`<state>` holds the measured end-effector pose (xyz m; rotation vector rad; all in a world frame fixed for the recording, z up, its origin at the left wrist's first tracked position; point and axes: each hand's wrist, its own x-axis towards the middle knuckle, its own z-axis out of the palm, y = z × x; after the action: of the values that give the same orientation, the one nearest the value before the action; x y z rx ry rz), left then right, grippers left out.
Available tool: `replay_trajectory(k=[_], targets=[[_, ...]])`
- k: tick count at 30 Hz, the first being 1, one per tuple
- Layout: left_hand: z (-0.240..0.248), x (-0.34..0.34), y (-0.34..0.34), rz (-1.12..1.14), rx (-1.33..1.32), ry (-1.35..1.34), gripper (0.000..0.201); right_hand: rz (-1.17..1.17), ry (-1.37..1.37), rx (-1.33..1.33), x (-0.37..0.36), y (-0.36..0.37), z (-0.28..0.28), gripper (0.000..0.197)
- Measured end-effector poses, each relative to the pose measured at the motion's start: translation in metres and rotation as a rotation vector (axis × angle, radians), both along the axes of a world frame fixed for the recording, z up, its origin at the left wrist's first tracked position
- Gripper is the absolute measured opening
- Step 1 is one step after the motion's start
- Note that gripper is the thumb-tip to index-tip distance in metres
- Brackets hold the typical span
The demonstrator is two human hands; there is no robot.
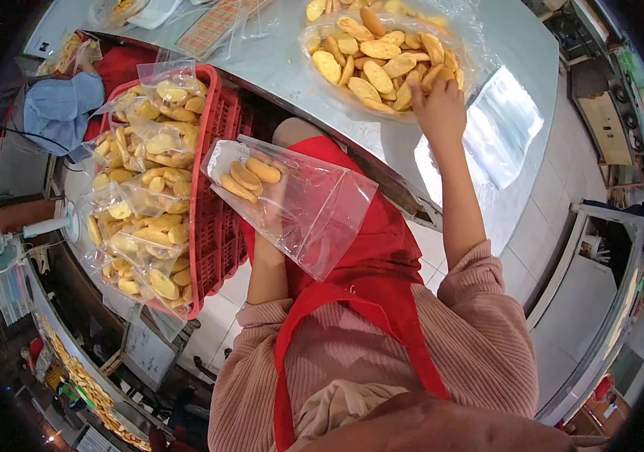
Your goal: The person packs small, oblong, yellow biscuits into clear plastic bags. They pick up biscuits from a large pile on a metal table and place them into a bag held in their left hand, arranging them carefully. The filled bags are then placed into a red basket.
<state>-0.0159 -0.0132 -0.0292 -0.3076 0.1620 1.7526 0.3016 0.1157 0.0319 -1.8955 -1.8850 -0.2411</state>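
Note:
My left hand [270, 209] holds a clear plastic bag [322, 207] from beneath, partly seen through the film. A few oval golden biscuits [245, 179] lie at the bag's closed end, while the rest of it sags flat over my red apron. On the metal table, a large pile of the same biscuits [382, 60] rests in a big opened clear plastic bag [475, 53]. At the near right edge of that pile, my right hand [442, 113] has its fingers bent down around a biscuit; the fingertips are partly hidden among the others.
A red plastic crate [205, 188] at my left is heaped with filled clear bags of biscuits [149, 181]. Clear plastic sheets [504, 124] lie on the table [284, 83] at right. Beyond the crate sits another person in blue [62, 105]. A fan [66, 222] stands far left.

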Motion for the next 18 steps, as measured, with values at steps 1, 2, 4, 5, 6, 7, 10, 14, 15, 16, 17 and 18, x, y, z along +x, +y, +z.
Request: replay_trajectory(k=[1, 2, 4, 5, 6, 7, 10, 14, 15, 16, 17, 18], targets=[[0.002, 0.003, 0.0, -0.004, -0.019, 0.008, 0.061, 0.002, -0.086, 0.026, -0.003, 0.0, -0.002, 0.043], [0.006, 0.005, 0.001, 0.008, -0.013, -0.012, 0.062, 0.009, -0.17, 0.056, -0.008, 0.003, -0.003, 0.044], [0.014, 0.01, 0.003, 0.036, -0.001, -0.051, 0.064, 0.143, 0.074, 0.117, -0.006, 0.009, -0.018, 0.041], [0.013, 0.008, 0.003, 0.037, -0.002, -0.028, 0.065, 0.188, 0.315, 0.072, -0.007, 0.011, -0.022, 0.04], [0.012, 0.006, 0.005, 0.038, -0.003, -0.005, 0.066, 0.232, 0.555, 0.022, -0.006, 0.014, -0.024, 0.039], [0.011, 0.004, 0.009, 0.039, -0.004, 0.018, 0.067, 0.209, 0.908, -0.107, -0.002, 0.018, -0.025, 0.037], [0.007, -0.01, 0.013, 0.051, 0.028, -0.069, 0.073, 0.236, 1.883, -0.586, -0.022, -0.014, 0.043, 0.045], [-0.006, -0.024, 0.024, 0.111, 0.023, -0.065, 0.074, 0.642, 0.738, -1.342, -0.016, -0.06, 0.092, 0.039], [-0.009, -0.022, 0.031, 0.102, 0.037, -0.026, 0.075, 0.875, 0.661, -1.135, -0.029, -0.084, 0.089, 0.038], [-0.012, -0.019, 0.036, 0.098, 0.058, -0.047, 0.074, 1.095, 0.587, -0.91, -0.046, -0.108, 0.082, 0.037], [-0.011, -0.013, 0.039, 0.081, 0.08, -0.092, 0.075, 1.035, 0.337, -0.786, -0.064, -0.128, 0.081, 0.043], [-0.009, -0.009, 0.04, 0.067, 0.102, -0.135, 0.075, 0.968, 0.095, -0.654, -0.081, -0.142, 0.079, 0.049]])
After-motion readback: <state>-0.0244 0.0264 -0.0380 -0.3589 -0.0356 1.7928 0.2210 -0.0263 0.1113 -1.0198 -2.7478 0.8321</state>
